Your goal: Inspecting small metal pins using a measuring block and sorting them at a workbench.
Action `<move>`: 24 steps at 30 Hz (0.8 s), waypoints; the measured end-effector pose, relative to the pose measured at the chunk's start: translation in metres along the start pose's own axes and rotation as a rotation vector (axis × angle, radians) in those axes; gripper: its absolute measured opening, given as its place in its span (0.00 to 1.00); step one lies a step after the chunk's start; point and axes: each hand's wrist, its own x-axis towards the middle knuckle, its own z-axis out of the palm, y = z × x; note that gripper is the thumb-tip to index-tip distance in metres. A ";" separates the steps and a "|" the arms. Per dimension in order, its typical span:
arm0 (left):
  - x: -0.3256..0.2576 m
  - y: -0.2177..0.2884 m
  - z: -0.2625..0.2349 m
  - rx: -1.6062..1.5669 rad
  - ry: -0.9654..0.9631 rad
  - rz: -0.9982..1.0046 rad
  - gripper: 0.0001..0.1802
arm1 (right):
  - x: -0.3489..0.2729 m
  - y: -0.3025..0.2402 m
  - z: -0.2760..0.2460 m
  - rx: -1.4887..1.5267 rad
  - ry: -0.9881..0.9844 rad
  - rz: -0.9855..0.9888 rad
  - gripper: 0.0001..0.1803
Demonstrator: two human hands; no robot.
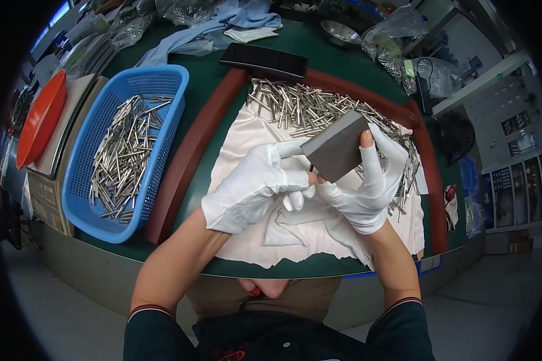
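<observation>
A flat dark grey rectangular block [338,147] is held tilted above the pale cloth [235,174]. My right hand [370,189], in a white glove with bare fingertips, grips it from the right side and lower edge. At the block's left corner, my gloved left hand [256,186] closes its fingers; one fingertip goes out of sight behind the block. The two thumbs nearly meet under its lower edge. Beyond the hands, many slim shiny metal pins [289,105] lie heaped on the cloth. A folded white cloth [286,231] lies below my hands.
Dark red bars [190,162] border the cloth on the green table [208,33]. At left stands a blue basket [72,198] of similar pins [123,162], with an orange-red tray [42,120] beyond it. A black phone [264,60] rests on the far bar; a metal bowl [340,33] sits behind.
</observation>
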 end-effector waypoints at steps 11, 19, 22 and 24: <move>-0.002 0.002 -0.002 -0.017 0.029 0.048 0.32 | -0.007 0.007 -0.009 -0.043 -0.028 -0.081 0.51; 0.000 0.001 -0.002 0.010 0.047 0.042 0.32 | -0.006 0.007 -0.010 -0.066 -0.009 -0.112 0.52; 0.000 0.000 0.000 -0.014 0.024 0.029 0.32 | -0.003 0.005 -0.005 -0.057 -0.008 -0.075 0.52; 0.000 0.000 -0.002 -0.028 0.005 0.015 0.32 | -0.004 0.007 -0.001 0.002 0.020 -0.090 0.52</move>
